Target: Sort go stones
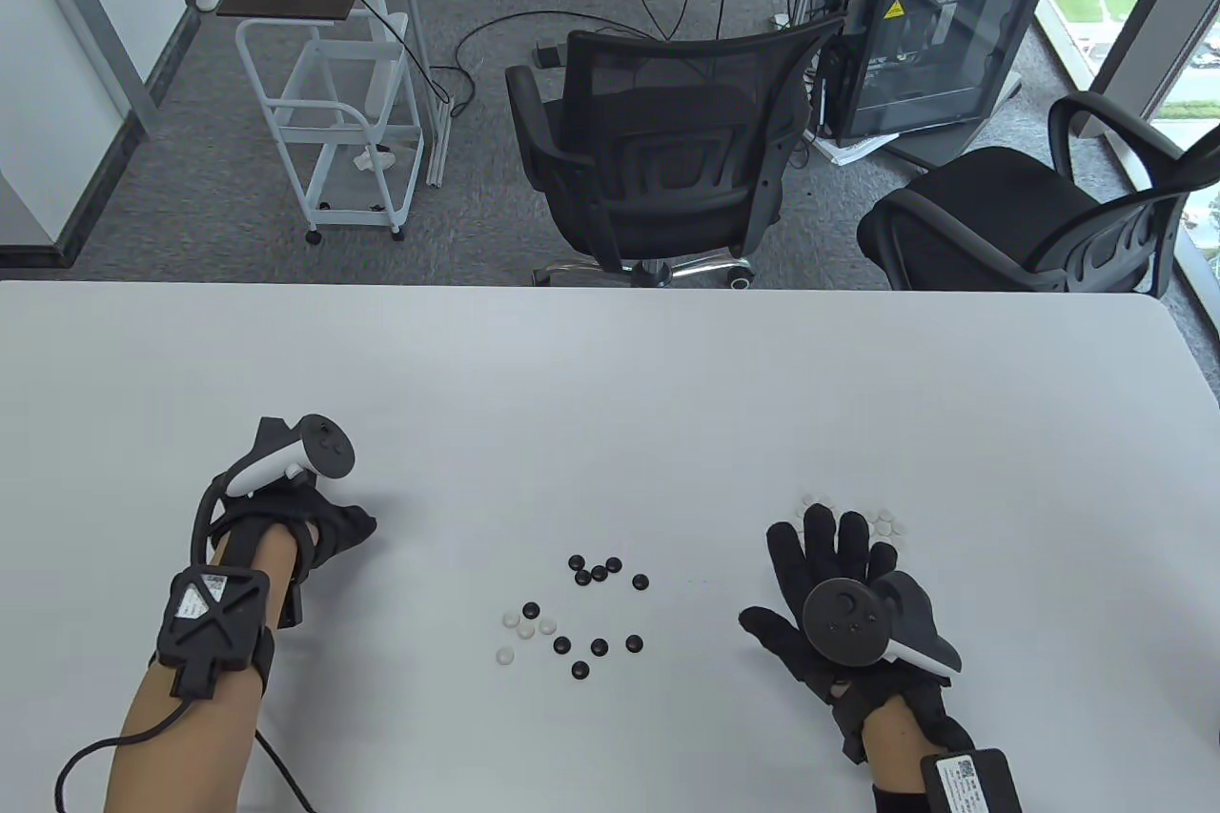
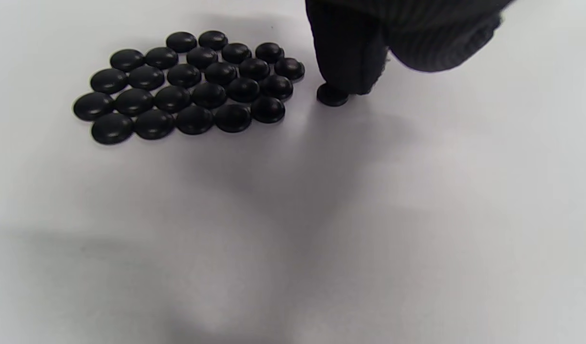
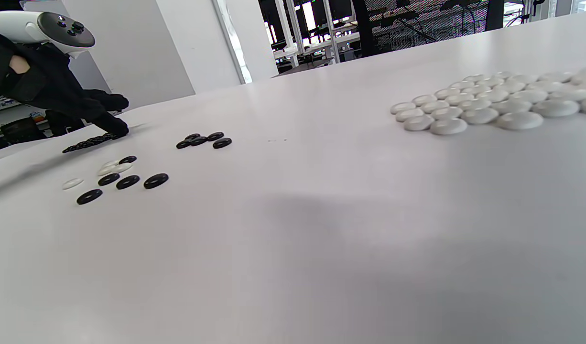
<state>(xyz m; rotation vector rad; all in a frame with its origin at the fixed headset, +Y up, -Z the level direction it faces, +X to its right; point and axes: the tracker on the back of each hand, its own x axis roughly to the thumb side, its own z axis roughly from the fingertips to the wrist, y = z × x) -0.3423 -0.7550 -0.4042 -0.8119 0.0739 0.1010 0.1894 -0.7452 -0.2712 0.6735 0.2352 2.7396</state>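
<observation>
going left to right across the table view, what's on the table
left hand → small group of white stones → loose black stones → right hand → white stone pile peeking out past its fingertips

No text can be read. A yellow warning triangle sticker [image 1: 894, 10] sits on the computer case [image 1: 929, 50]; wrist labels are too small.
</observation>
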